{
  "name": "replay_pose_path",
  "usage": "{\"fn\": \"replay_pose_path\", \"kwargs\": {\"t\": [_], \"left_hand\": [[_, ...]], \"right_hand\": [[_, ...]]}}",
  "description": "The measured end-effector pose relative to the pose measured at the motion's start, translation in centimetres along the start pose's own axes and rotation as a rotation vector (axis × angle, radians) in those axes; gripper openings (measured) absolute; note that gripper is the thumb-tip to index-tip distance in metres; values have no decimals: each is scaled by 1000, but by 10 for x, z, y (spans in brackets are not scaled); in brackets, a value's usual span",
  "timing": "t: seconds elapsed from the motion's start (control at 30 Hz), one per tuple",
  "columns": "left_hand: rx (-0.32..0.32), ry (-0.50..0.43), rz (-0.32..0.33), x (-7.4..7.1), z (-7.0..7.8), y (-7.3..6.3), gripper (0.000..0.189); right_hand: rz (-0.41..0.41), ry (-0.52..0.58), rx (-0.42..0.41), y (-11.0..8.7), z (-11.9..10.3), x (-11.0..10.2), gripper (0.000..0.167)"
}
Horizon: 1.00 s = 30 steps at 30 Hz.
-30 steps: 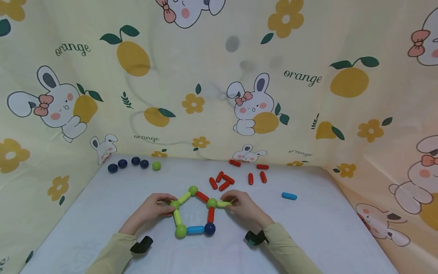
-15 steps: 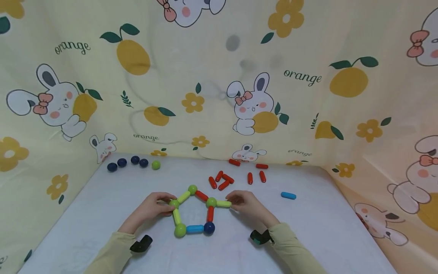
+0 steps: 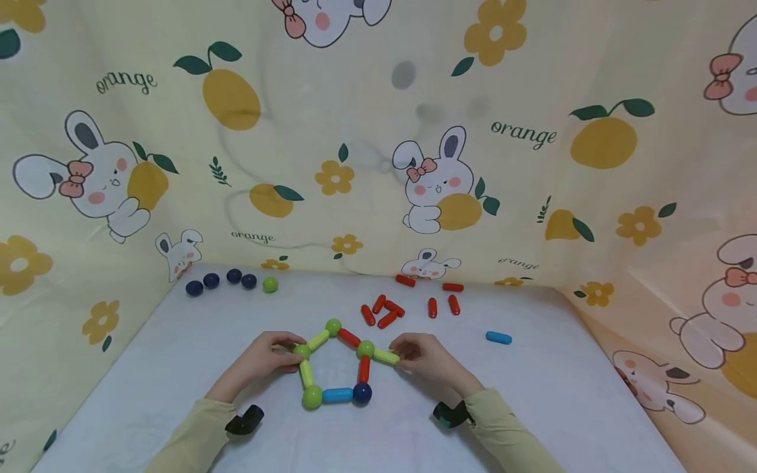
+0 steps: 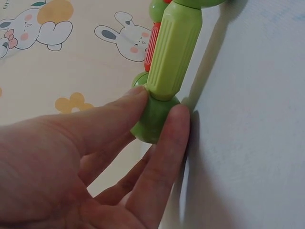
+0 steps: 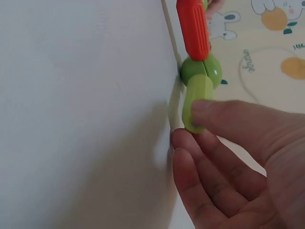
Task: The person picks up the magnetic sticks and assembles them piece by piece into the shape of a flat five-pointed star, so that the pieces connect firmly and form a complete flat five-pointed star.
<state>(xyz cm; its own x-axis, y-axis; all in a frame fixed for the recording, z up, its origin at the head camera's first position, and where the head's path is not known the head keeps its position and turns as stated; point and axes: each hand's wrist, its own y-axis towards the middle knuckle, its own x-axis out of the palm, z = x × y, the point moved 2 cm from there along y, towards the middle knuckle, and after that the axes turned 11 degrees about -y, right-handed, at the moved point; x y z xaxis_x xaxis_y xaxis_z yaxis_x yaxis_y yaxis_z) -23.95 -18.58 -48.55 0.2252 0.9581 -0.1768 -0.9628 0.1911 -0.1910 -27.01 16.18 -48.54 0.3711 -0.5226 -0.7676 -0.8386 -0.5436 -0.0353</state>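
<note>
Lying between left hand [image 3: 267, 359] and right hand [image 3: 427, 357] — 5-sided ring [image 3: 338, 395].

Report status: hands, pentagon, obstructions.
Left fingers pinching green ball. Right fingers pinching outer lime rod. Pentagon closed. Loose red rods beyond it, apparently not blocking.

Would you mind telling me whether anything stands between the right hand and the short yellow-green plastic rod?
Nothing visible does: the right hand holds the short yellow-green plastic rod directly, near its free end. The rod's other end meets a round green plastic ball.
</note>
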Motion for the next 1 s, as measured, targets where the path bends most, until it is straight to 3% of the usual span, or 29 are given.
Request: {"fn": "replay_pose_path", "kwargs": {"t": [0.17,0.4,0.6,0.77,1.0], "left_hand": [[-4,2,2,0,-1,-1,33],[-10,2,19,-3,-3,-7,34],[-1,5,20,-5,-5,-11,34],[5,8,19,-5,-7,-13,33],[12,5,19,-4,-6,-14,33]], "right_hand": [[61,-16,32,-15,9,-18,33],[251,-117,112,-46,53,-75,32],[244,-198,226,-67,96,-112,36],[220,-229,318,-75,122,-119,35],[249,-269,298,-77,130,-114,32]]}}
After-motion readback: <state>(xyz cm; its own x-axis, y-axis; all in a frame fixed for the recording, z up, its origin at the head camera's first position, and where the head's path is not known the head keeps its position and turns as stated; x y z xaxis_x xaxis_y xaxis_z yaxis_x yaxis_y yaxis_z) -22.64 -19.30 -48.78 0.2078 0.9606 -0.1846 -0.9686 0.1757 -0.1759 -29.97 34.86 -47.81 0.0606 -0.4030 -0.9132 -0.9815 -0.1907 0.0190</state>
